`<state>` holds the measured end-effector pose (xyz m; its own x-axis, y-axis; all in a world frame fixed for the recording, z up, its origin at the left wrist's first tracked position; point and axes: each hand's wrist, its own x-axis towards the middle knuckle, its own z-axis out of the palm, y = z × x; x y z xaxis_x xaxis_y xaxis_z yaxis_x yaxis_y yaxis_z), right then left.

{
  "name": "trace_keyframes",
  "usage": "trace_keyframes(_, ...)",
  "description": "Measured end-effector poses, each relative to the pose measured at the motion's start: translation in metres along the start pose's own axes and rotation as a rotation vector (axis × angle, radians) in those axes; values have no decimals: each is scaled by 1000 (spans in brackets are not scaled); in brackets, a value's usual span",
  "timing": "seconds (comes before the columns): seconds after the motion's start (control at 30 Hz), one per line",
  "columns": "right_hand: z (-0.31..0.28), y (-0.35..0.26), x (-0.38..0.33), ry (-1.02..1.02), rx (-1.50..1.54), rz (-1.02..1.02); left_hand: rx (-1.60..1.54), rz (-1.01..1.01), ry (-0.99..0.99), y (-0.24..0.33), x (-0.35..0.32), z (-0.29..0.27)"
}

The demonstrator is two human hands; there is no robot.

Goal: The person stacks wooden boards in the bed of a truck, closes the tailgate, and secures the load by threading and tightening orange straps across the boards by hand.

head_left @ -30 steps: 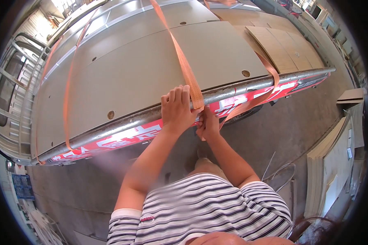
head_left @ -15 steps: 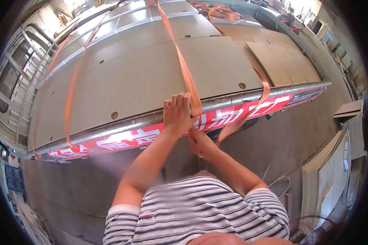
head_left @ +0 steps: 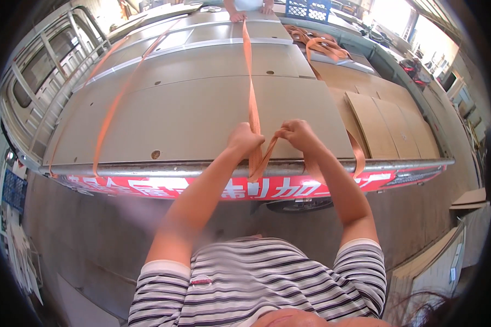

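An orange webbing strap (head_left: 250,82) runs across the stacked grey panels (head_left: 202,117) and down over the metal side rail (head_left: 202,169) of a truck bed. My left hand (head_left: 245,139) is closed round this strap just above the rail. To its right, my right hand (head_left: 299,135) is raised over the panel edge, fingers pinched on the strap's other length, which rises from a bend at the rail. A loose tail hangs behind my right forearm, partly hidden. On the far side, another person's hand (head_left: 238,17) touches the strap's far end.
More orange straps (head_left: 110,111) cross the panels at the left, and one (head_left: 357,155) hangs over the rail at right. Brown boards (head_left: 384,122) lie right of the panels, with bundled strap (head_left: 327,46) behind. A cab frame (head_left: 43,82) stands left; boards (head_left: 425,267) lean lower right.
My right hand has come up from below the rail, drawing a strap length upward. My left hand has lifted off the rail onto the strap. The view has shifted, showing more of the other person.
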<state>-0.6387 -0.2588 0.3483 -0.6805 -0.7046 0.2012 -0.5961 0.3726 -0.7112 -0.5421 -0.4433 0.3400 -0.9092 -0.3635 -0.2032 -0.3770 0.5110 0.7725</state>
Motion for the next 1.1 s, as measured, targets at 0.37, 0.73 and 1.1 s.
trace_keyframes(0.37, 39, -10, 76, -570, 314, 213, -497, 234, -336, -26, -41, -25)
trace_keyframes(0.73, 6, -28, 41, -679, 340, 117, 755, 528, -142, -11, -69, -41)
trace_keyframes(1.1, -65, -24, -142, -707, 184, 59, 1239, 877, 200, -26, -80, -21)
